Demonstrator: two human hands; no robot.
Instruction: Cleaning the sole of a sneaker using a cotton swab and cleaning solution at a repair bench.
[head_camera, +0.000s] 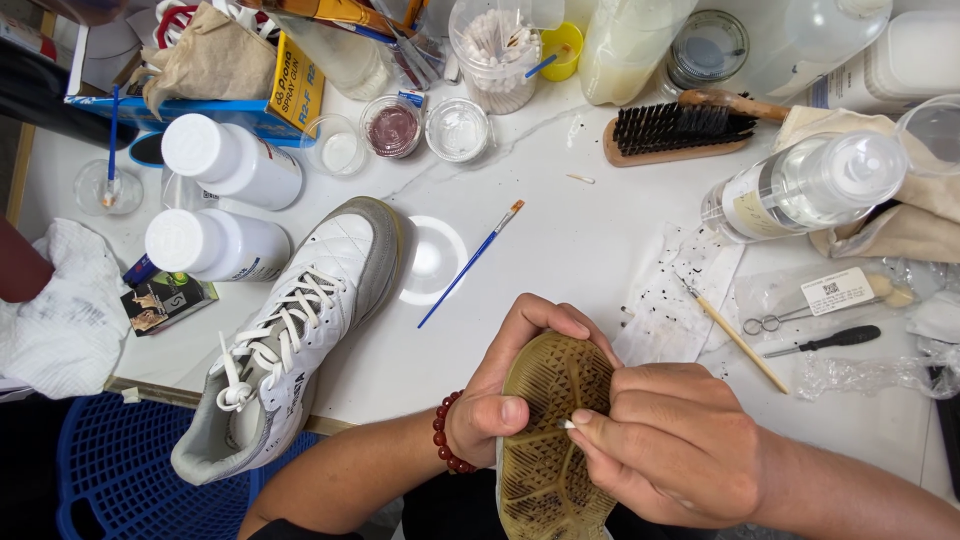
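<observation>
My left hand (500, 385) grips the front of an upturned shoe (545, 440), whose yellowish grooved sole faces up. My right hand (665, 440) pinches a small white-tipped stick against the sole's grooves. A red bead bracelet (441, 435) sits on my left wrist. The matching white laced shoe (285, 330) lies on the white table (560, 230) to the left, its heel hanging over the table's edge.
A blue-handled paintbrush (468, 265) lies beside a clear lid (432, 260). Two white bottles (222, 200), small paint pots (392, 127), a bristle brush (675, 130), a clear bottle (805, 185), scissors (775, 320) and a wooden stick (740, 345) lie around. A blue crate (115, 470) stands below left.
</observation>
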